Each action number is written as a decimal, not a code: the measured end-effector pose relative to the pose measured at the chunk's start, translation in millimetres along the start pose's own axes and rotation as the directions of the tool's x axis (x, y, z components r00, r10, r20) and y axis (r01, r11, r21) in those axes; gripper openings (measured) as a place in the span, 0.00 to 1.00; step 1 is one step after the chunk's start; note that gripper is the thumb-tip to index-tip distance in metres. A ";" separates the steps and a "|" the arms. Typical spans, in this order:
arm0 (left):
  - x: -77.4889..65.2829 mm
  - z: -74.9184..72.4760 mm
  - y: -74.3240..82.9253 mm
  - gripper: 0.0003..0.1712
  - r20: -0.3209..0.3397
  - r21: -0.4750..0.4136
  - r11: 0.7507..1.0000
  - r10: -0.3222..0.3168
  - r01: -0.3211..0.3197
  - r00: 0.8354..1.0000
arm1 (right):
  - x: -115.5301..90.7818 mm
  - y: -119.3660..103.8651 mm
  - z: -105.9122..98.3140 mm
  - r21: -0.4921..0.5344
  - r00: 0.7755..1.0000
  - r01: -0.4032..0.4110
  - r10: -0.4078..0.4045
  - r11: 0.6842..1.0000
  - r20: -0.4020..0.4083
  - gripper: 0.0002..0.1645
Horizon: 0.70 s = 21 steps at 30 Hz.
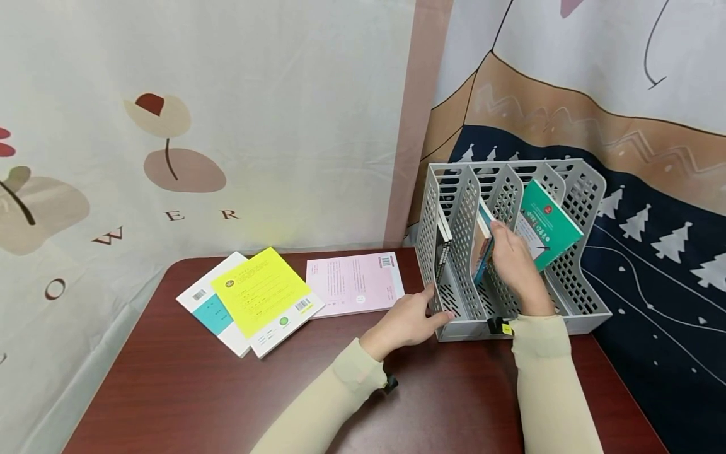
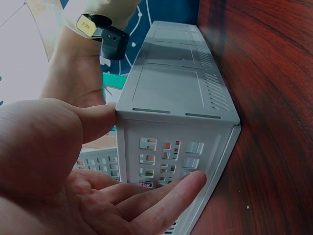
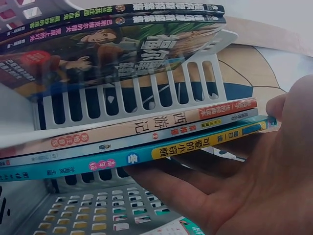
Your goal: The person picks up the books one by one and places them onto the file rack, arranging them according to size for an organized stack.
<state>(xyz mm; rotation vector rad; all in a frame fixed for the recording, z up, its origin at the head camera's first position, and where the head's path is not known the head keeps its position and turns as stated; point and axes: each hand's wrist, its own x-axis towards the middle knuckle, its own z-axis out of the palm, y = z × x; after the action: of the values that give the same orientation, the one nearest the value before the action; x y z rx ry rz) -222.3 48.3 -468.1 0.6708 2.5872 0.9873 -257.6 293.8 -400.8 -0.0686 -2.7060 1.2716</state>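
My right hand [image 1: 517, 265] reaches into a middle slot of the grey file organizer [image 1: 518, 329]. It grips a blue-spined book [image 3: 98, 165], thumb at the end of the spine and fingers along the cover. Two thinner books, one of them peach-spined [image 3: 98, 134], lean right against it. At the organizer's front left corner, my left hand [image 1: 405, 318] holds the frame, the thumb on the front lip and the fingers along the perforated side wall [image 2: 195, 147]. Dark-covered comic books [image 3: 112, 49] stand in the leftmost slot.
A green book [image 1: 549, 221] leans in a slot further right. On the brown table [image 1: 187, 391], left of the organizer, lie a pink book [image 1: 351, 284] and a yellow book [image 1: 263, 293], which overlaps a white-and-teal book [image 1: 218, 318]. Patterned curtains [image 1: 317, 126] hang behind.
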 end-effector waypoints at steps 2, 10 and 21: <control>0.2 0.1 -0.2 0.50 -0.001 0.001 1.000 0.000 0.000 1.000 | 0.7 0.2 0.0 0.001 1.000 -0.005 0.005 1.000 0.015 0.49; 1.2 0.7 -1.0 0.50 -0.006 0.000 1.000 0.002 -0.002 1.000 | -0.1 3.4 -0.2 0.040 0.997 -0.062 0.060 0.997 0.046 0.48; -0.2 -0.8 0.2 0.50 0.007 -0.004 1.000 -0.008 0.008 1.000 | 2.8 5.3 4.0 0.063 0.996 -0.022 0.016 0.998 0.082 0.46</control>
<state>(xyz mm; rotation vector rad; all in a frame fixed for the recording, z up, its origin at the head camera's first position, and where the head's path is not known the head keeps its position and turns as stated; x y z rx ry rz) -222.4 47.9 -467.3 0.6611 2.5794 0.9851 -261.1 294.4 -407.1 -0.0359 -2.7366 1.3945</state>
